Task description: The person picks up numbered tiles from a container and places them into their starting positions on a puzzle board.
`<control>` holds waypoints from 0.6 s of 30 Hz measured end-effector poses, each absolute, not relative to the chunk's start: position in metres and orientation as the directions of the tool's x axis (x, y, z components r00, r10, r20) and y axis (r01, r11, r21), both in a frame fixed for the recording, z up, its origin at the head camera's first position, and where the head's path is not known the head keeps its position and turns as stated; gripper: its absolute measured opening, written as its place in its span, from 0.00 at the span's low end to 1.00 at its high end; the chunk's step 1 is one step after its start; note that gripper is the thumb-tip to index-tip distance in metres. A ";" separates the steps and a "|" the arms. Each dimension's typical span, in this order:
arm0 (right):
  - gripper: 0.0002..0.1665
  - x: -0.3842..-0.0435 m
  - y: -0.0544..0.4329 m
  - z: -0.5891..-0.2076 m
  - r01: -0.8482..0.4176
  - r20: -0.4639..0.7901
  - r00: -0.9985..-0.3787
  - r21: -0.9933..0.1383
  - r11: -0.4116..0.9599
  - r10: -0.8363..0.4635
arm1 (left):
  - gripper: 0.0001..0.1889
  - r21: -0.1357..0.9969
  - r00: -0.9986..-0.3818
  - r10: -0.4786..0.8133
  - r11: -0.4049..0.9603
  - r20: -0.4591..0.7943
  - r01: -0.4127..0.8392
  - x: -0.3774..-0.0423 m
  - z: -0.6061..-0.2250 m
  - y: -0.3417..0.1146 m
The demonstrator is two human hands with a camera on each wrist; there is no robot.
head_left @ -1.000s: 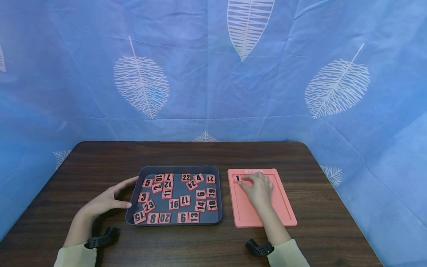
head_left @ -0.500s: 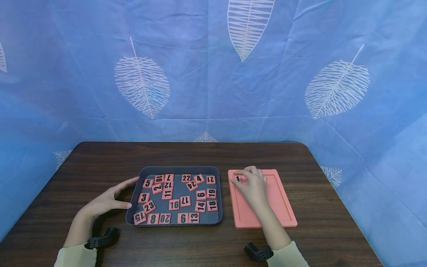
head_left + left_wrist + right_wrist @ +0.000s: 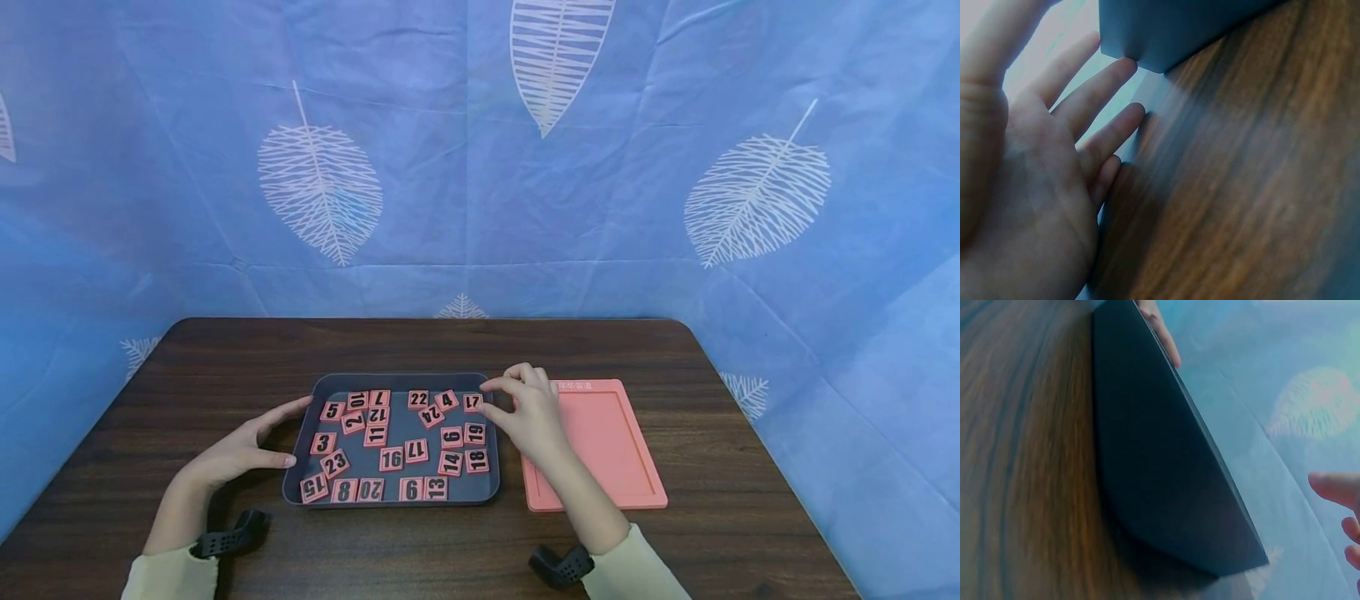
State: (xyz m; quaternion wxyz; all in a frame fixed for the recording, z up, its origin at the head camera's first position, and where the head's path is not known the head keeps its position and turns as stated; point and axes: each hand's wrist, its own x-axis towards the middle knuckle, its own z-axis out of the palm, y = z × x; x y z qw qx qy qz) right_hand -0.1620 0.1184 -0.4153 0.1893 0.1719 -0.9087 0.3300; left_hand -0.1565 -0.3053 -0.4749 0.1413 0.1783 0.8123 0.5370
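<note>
Pink tiles with black numbers lie scattered in a dark grey tray point(image 3: 408, 425). My left hand point(image 3: 232, 450) is at the tray's left end, fingers spread and thumb and fingertips right at its side. In the left wrist view, fingertips meet the tray's dark outer corner point(image 3: 1141, 37). My right hand point(image 3: 534, 417) is over the tray's right rim, thumb and index finger apart near a number tile point(image 3: 472, 403) by the far right corner. Nothing shows between them. The right wrist view catches only a few right fingertips point(image 3: 1335, 487), beyond the tray wall. The pink board's point(image 3: 607, 450) upper left corner is hidden behind my right hand.
Tray and board stand side by side on a dark wood table point(image 3: 420, 550), a narrow gap between them. A blue cloth point(image 3: 465, 183) with white leaf prints hangs behind the table. Each wrist wears a black camera band point(image 3: 228, 537).
My right hand has left the number 1 tile at the board's upper left corner and moved left to the tray's right rim, its thumb and index finger apart. My left hand stays put.
</note>
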 end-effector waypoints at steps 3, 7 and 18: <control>0.14 -0.161 0.109 -0.412 -0.484 0.462 -0.852 -0.516 0.706 -0.246 | 0.41 0.922 -0.896 0.442 0.361 -0.037 0.140 -0.157 -0.476 -0.305; 0.14 -0.159 0.095 -0.410 -0.542 0.469 -0.825 -0.502 0.674 -0.315 | 0.41 0.925 -0.893 0.448 0.352 -0.033 0.142 -0.157 -0.476 -0.305; 0.14 -0.162 0.057 -0.411 -0.641 0.422 -0.767 -0.450 0.622 -0.484 | 0.42 0.920 -0.899 0.435 0.369 -0.047 0.130 -0.153 -0.475 -0.303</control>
